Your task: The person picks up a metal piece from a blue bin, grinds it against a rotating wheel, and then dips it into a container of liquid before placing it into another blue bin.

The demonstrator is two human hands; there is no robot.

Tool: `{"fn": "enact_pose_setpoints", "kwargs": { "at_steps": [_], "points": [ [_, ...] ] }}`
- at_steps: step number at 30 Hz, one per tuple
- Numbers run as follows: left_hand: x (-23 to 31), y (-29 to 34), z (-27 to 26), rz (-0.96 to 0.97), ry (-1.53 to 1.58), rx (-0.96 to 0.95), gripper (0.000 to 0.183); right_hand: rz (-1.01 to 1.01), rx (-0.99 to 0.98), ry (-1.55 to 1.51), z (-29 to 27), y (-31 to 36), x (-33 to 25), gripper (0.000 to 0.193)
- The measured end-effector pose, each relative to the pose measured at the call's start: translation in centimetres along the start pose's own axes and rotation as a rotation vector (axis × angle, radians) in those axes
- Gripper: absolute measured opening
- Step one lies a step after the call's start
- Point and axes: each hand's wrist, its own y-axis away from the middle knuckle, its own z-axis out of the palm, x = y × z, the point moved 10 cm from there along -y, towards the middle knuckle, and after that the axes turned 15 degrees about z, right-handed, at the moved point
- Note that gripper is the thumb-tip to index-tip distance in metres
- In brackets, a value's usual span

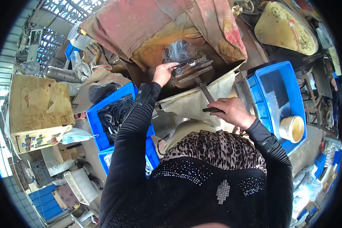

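Observation:
My left hand (163, 73) reaches under a cloth-draped hood, its fingers pinched on a thin dark metal piece (185, 63) at a rusty metal fixture (193, 74). From that fixture a flat metal bar (204, 89) comes toward me, its near end beside my right hand's fingers. A short dark metal part (213, 110) is gripped in my right hand (233, 111), in front of my lap. Whether that hand also presses on the bar, I cannot tell. Behind the fixture lies a blurred, whitish patch on a dark surface (178, 51).
A blue bin (97, 131) full of dark metal parts stands at my left. On the right, a blue tub (259, 102) holds liquid and a pale round container (291, 129). A stained control box (41, 104) is far left. Stained red cloth (140, 26) drapes the hood.

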Motion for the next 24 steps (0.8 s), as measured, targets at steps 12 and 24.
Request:
{"fn": "enact_pose_setpoints", "kwargs": {
  "at_steps": [12,24],
  "points": [
    [2.8,0.0,0.6,0.315,-0.347,-0.189,0.050,-0.004,0.053,0.052,0.7,0.5,-0.2,0.024],
    [10.7,-1.7,4.3,0.524,-0.585,-0.353,0.049,-0.057,0.044,0.310,1.5,1.4,3.5,0.024]
  ]
}}
